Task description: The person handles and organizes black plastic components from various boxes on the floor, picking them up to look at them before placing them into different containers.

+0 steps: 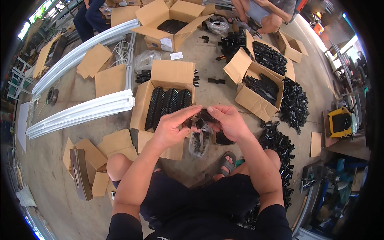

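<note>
Between my two hands is a small dark curved part (199, 122), black and looking like plastic. My left hand (172, 126) grips it from the left, fingers stretched over its top and the thumb below. From the right, my right hand (229, 122) pinches its upper end with thumb and fingers. Just under the hands lies a clear plastic bag (200, 143) with dark small pieces inside. A cardboard box (173, 72) in front of my left hand holds neat rows of black parts (171, 102). My fingers partly cover the held part.
At right stand an open box (256, 105) of black parts and long heaps of loose ones (294, 104). White metal profiles (84, 114) lie at left beside flattened cardboard (116, 144). Another open box (172, 34) is at the back. Two people (268, 18) are at the far side.
</note>
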`<act>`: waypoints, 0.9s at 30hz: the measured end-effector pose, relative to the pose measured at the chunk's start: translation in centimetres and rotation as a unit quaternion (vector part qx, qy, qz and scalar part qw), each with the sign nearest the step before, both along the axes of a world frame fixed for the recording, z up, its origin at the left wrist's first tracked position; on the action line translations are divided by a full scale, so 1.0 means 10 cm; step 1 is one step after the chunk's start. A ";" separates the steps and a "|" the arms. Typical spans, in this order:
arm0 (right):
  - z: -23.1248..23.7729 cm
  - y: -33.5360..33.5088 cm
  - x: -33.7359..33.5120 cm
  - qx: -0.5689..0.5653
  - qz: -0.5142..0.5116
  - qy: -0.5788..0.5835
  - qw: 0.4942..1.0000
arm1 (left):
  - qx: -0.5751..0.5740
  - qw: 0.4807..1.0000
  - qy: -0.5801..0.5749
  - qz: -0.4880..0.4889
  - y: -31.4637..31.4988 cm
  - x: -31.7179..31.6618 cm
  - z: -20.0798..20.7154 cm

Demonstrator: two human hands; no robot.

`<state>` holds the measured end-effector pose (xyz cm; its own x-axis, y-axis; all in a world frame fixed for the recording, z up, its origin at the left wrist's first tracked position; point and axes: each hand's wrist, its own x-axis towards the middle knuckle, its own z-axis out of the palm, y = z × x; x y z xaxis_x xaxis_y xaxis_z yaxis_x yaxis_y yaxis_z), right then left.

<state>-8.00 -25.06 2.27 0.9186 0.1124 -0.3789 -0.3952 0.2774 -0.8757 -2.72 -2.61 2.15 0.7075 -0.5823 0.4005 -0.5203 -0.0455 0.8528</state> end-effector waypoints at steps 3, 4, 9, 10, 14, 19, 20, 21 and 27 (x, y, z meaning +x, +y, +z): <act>0.02 0.09 -0.02 -0.035 0.010 0.014 0.999 | 0.046 0.998 -0.037 0.003 0.00 0.02 -0.01; 0.02 0.09 -0.03 -0.049 0.017 0.012 0.999 | 0.082 0.996 -0.031 0.000 0.03 0.03 0.03; 0.14 0.09 -0.05 -0.261 0.023 -0.180 0.948 | 0.061 0.992 0.097 0.058 0.07 0.02 0.01; 0.13 0.10 -0.03 -0.316 0.022 -0.270 0.909 | 0.009 0.989 0.137 0.054 0.07 0.03 -0.08; 0.19 0.19 -0.04 -0.397 0.023 -0.371 0.839 | -0.119 0.951 0.282 0.048 0.03 0.04 -0.13; 0.19 0.19 -0.03 -0.381 0.060 -0.306 0.871 | -0.107 0.942 0.317 0.023 0.06 0.11 -0.13; 0.17 0.19 -0.02 -0.383 0.059 -0.322 0.864 | -0.102 0.942 0.320 0.016 0.06 0.13 -0.11; 0.13 0.19 -0.03 -0.384 0.058 -0.338 0.857 | -0.096 0.941 0.324 0.010 0.07 0.14 -0.11; 0.18 0.24 -0.04 -0.373 0.081 -0.316 0.869 | -0.042 0.944 0.325 -0.020 0.10 0.14 -0.06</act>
<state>-8.41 -22.66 4.04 0.9649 0.1986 0.1719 0.2483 -0.4757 -0.8439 -1.30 -1.57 1.54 0.7982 -0.5988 -0.0657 0.1151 0.0447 0.9923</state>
